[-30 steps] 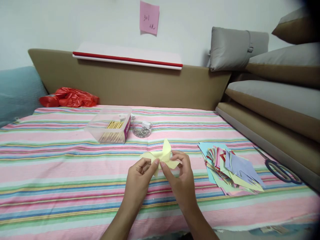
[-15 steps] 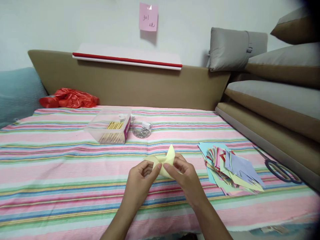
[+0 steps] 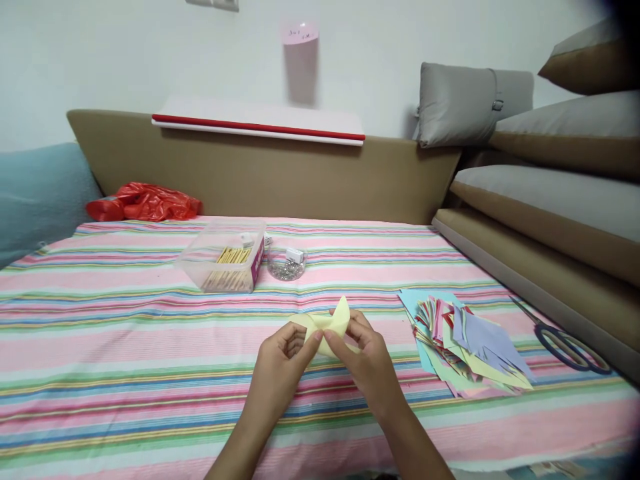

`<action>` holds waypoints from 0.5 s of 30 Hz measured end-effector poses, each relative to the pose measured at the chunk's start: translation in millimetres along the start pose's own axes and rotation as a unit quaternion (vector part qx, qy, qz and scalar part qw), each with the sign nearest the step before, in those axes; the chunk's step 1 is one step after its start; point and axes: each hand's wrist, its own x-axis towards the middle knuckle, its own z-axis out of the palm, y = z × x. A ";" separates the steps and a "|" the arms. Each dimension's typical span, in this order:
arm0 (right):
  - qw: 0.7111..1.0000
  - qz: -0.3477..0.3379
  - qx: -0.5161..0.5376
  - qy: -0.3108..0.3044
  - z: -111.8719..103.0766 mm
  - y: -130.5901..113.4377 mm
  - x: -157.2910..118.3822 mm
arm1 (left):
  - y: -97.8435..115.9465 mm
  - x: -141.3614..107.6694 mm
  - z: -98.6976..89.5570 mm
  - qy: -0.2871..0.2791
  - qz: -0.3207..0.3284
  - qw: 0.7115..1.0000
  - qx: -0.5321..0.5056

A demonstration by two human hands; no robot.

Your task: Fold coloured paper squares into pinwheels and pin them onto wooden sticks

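Observation:
Pale yellow folded paper [image 3: 327, 325] is held above the striped cloth between my two hands, one curved point of it standing up. My left hand [image 3: 284, 353] pinches its left side, thumb in front and fingers curled behind. On the right side my right hand [image 3: 367, 357] grips it the same way, the thumb tip close to the other thumb. The fingers hide part of the folds.
Cut coloured papers [image 3: 470, 343] lie in a pile to the right, with scissors [image 3: 570, 347] beyond them. Further back stand a clear box of sticks [image 3: 225, 267] and a small round dish [image 3: 286, 267]. A red plastic bag [image 3: 150, 202] lies at the back left.
The thumbs have come closer together at the middle of the paper. The view has shifted slightly, and the pink note on the wall has flipped upward.

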 end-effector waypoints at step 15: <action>0.984 -0.107 -0.143 -0.001 7.0 12.6 101.3 | 1.2 0.1 -30.1 0.014 0.064 0.986 0.152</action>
